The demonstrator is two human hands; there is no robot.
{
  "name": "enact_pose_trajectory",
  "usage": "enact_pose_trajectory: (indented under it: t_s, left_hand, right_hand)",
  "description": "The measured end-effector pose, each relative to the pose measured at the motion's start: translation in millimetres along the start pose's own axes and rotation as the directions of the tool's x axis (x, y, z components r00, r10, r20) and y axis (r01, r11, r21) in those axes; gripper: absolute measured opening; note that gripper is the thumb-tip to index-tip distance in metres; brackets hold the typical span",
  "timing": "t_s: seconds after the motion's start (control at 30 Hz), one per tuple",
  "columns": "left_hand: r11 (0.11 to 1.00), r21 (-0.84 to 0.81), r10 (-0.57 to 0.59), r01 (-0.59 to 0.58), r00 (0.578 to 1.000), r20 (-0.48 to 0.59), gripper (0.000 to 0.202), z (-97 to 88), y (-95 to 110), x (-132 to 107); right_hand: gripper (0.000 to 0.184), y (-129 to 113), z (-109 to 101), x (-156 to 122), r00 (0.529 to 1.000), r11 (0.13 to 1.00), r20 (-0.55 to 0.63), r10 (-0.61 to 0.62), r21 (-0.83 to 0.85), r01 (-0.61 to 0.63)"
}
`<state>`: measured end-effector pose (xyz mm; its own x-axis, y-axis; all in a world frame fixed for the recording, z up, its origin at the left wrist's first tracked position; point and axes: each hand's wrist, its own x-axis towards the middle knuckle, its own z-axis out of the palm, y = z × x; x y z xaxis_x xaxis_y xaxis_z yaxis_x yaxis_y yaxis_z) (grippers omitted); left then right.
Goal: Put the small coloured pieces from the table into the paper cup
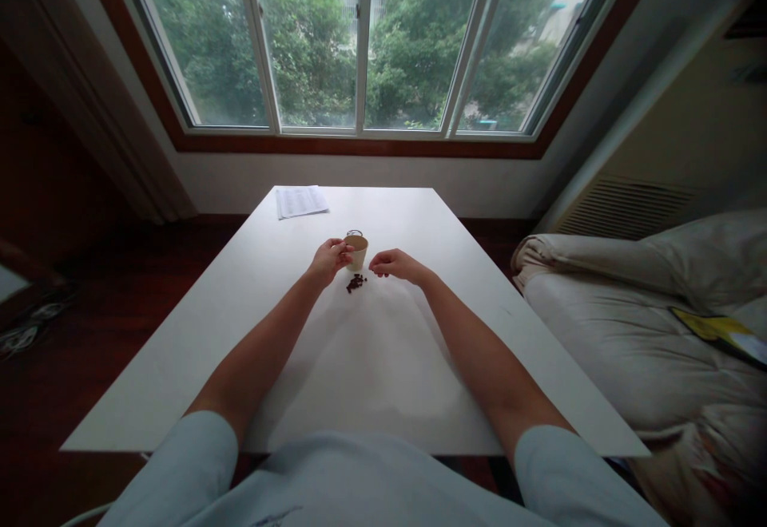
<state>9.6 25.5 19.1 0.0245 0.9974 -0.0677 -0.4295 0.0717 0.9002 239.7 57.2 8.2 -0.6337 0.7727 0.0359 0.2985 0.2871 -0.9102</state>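
A small tan paper cup (358, 251) stands upright on the white table (240, 303), slightly past its middle. My left hand (329, 259) is wrapped round the cup's left side. A little heap of dark small pieces (355, 282), like beans or seeds, lies on the table just in front of the cup. My right hand (392, 263) hovers to the right of the heap, fingers curled and pinched together with the tips pointing left toward it; what they hold, if anything, is too small to see. A small dark ring-shaped thing (354, 233) sits behind the cup.
A stack of printed paper (300, 200) lies at the table's far left corner. A wide window (359, 40) runs along the far wall. A bed with pale quilts (647, 303) and a yellow booklet (716, 329) stands close on the right. Dark wooden floor lies to the left.
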Motion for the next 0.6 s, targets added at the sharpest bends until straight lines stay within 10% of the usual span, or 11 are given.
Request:
enact_pose_trajectory:
  t_s: [0.4,0.6]
  left_hand:
    - [1.000,0.008,0.023,-0.024,0.988,0.154,0.032,-12.3,-5.5,8.7]
    - [0.976,0.143,0.171,-0.164,0.984,-0.042,0.025,-29.8,-16.1,11.3]
  right_hand:
    - [0.027,2.0,12.0,7.8,0.955,0.971,-0.296,-0.004,0.227,0.074]
    - [0.025,9.8,26.8,19.3,0.905,0.869,-0.404,0.134,0.487,0.089]
